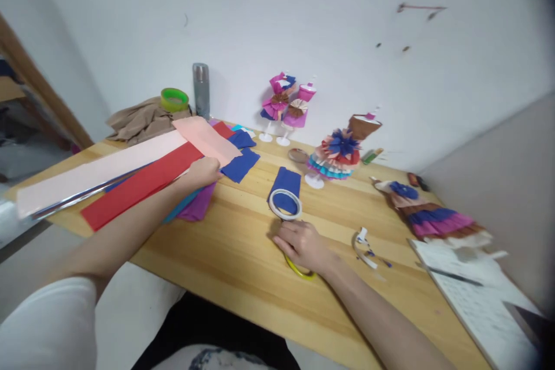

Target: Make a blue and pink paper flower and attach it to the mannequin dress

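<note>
My left hand (205, 171) is closed at the right end of a pile of crepe paper, touching it; what its fingers hold, if anything, is hidden. A red strip (143, 185), a long pale pink strip (99, 166) and a peach piece (210, 141) lie there, with purple paper (197, 205) below. Curled over yellow-handled scissors (299, 270), my right hand (301, 243) rests low on the table, hiding most of them. Just beyond it, a white tape roll (285, 204) overlaps a blue paper piece (286, 178). More blue paper (240, 166) lies right of the left hand.
Small dress forms in paper outfits (280, 98) (342, 147) stand at the back. A flask (201, 89) and green tape roll (174, 99) are at back left, beside brown cloth (139, 121). To the right lie a paper dress (437, 217), scraps (364, 248) and a notebook (468, 306).
</note>
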Demonstrator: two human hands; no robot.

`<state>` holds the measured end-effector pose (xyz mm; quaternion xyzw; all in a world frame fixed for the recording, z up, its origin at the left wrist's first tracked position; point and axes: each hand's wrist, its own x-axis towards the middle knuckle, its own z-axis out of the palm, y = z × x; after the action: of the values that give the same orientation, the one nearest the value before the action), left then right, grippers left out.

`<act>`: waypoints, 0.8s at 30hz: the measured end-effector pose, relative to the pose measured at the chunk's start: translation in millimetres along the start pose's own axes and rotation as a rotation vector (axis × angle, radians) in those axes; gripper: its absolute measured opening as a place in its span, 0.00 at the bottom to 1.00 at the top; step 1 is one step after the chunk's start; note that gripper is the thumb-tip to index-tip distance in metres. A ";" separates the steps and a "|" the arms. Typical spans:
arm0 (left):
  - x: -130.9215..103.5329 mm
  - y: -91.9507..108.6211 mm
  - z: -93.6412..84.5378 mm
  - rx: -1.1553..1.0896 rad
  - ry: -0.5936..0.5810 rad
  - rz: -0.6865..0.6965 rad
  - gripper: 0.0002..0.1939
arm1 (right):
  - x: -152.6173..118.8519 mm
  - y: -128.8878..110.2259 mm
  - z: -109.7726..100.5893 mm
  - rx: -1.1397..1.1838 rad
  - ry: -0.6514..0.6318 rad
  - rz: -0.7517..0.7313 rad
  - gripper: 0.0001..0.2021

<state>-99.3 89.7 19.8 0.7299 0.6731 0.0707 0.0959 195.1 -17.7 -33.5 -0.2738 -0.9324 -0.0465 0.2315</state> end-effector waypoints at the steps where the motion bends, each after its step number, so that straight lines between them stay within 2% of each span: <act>1: 1.3 0.3 -1.2 0.022 0.006 0.005 0.13 | -0.2 1.0 0.0 -0.006 0.003 -0.005 0.19; 5: 5.1 -3.5 1.7 0.107 0.050 -0.024 0.15 | -0.8 5.0 0.0 -0.010 0.016 -0.005 0.21; 12: 5.7 -14.4 12.4 0.157 0.058 -0.034 0.20 | -1.8 6.2 -0.8 0.003 0.012 0.011 0.21; 17: 0.8 -24.4 -0.6 0.129 0.071 -0.039 0.21 | -3.1 8.2 1.0 0.007 0.012 0.021 0.20; 20: -3.9 -32.6 -9.5 0.166 0.020 -0.087 0.16 | -4.3 9.0 2.6 0.028 0.013 0.009 0.19; 24: -6.8 -40.2 -11.4 0.179 0.013 -0.097 0.16 | -6.4 8.9 4.3 0.044 0.027 0.015 0.17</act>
<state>-141.6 86.4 21.7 0.7015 0.7120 0.0101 0.0291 202.9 -12.4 -40.6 -0.2749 -0.9279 -0.0280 0.2504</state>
